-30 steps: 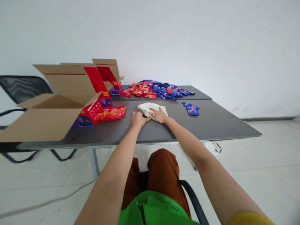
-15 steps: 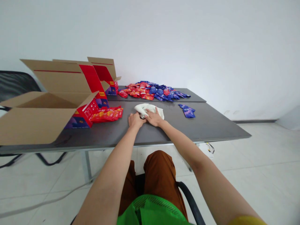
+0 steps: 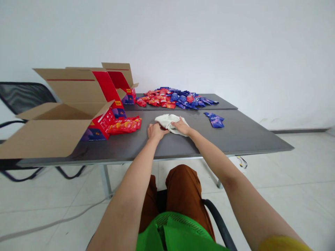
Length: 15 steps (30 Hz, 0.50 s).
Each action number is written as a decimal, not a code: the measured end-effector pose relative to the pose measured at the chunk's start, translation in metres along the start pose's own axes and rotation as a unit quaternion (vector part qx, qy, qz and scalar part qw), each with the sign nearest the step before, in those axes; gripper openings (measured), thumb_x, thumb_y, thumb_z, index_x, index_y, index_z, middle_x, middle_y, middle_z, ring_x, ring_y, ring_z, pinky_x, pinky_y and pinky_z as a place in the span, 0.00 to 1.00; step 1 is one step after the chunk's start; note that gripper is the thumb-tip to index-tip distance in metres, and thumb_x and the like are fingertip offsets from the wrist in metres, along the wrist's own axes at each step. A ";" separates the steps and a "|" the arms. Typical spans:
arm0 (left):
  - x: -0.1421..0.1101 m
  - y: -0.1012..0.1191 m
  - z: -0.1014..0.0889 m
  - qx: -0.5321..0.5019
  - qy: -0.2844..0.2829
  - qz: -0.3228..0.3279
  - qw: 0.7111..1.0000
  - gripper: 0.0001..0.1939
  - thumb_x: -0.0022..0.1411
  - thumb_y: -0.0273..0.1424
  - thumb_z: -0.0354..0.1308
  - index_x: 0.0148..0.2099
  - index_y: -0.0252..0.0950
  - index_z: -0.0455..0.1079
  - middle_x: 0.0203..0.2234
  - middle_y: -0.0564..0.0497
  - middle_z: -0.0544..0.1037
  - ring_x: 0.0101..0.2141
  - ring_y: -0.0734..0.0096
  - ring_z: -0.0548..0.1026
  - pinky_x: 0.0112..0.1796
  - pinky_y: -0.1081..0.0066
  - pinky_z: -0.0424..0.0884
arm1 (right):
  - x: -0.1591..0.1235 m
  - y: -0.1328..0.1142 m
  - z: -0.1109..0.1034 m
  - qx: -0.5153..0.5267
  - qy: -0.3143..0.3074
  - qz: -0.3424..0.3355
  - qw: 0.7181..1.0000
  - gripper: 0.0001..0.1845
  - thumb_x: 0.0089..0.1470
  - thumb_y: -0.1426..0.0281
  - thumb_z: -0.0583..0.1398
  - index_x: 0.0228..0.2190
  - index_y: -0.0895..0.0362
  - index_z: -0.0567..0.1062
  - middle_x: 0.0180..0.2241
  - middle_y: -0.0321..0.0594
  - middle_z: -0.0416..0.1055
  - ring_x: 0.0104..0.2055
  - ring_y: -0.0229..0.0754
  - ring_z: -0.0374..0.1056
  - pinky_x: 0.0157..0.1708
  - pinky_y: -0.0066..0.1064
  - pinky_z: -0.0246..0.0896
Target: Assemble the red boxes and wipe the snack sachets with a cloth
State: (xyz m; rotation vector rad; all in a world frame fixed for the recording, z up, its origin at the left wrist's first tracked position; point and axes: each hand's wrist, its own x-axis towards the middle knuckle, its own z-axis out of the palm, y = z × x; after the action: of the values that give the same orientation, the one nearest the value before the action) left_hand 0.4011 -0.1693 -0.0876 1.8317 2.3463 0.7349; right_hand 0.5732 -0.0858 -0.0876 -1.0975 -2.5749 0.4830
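Observation:
A crumpled white cloth (image 3: 167, 121) lies in the middle of the dark grey table (image 3: 235, 136). My left hand (image 3: 155, 131) rests closed at the cloth's near left edge, fingers curled on the fabric. My right hand (image 3: 181, 126) lies on the cloth's right side with fingers pressed down on it. A row of red packets (image 3: 124, 126) lies just left of my left hand. Two or three blue packets (image 3: 215, 119) sit to the right of the cloth.
A large open cardboard box (image 3: 60, 115) with red print lies on its side at the table's left, a smaller one (image 3: 121, 83) behind it. A heap of red and blue packets (image 3: 176, 97) covers the far table. A black mesh chair (image 3: 21, 97) stands at left.
My right hand has slid a little to the right across the cloth. The left hand keeps its place at the cloth's edge. The view shifted slightly with my head.

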 end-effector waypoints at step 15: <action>0.002 0.002 -0.001 0.028 -0.014 0.005 0.999 0.43 0.47 0.59 0.61 0.59 0.37 0.70 0.56 0.41 0.71 0.54 0.49 0.68 0.51 0.63 0.65 | 0.002 0.002 -0.004 -0.145 -0.008 0.039 0.989 0.34 0.68 0.57 0.38 0.61 0.65 0.65 0.67 0.52 0.47 0.71 0.46 0.36 0.67 0.47 0.17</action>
State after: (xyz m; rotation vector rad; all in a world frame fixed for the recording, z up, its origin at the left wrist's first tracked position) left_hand 0.4020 -0.1675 -0.0854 1.8658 2.3656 0.6474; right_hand 0.5749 -0.0827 -0.0847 -1.2963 -2.6826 0.1351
